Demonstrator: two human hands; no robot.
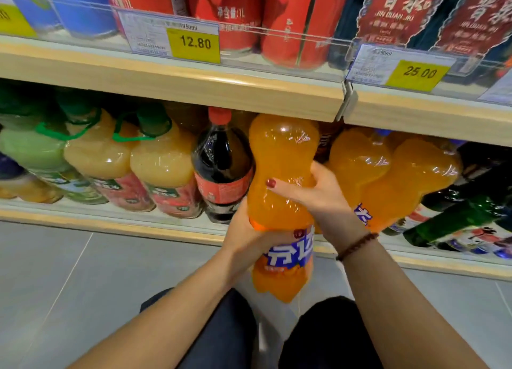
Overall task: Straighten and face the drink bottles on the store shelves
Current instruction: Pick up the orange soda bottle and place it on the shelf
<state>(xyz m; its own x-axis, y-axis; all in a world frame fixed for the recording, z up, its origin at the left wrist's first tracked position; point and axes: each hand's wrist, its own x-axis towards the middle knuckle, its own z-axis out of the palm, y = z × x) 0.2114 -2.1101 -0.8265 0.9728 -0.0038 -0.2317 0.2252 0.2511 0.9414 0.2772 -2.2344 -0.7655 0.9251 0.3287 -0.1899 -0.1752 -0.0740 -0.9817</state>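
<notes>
I hold a large orange soda bottle (279,158) with a blue-and-white label, lifted out in front of the bottom shelf (116,224), its base over the floor. My left hand (243,235) grips its lower body at the label. My right hand (313,191) wraps its waist from the right. Two more orange soda bottles (410,174) stand on the shelf to the right. A dark cola bottle (221,161) with a red cap stands just left of the held bottle.
Juice bottles with green caps and handles (163,158) fill the shelf's left part. Green glass bottles (457,219) lie at the right. The upper shelf (194,86) carries red cans, dark red-labelled bottles and yellow price tags. Grey tiled floor (69,280) and my knees are below.
</notes>
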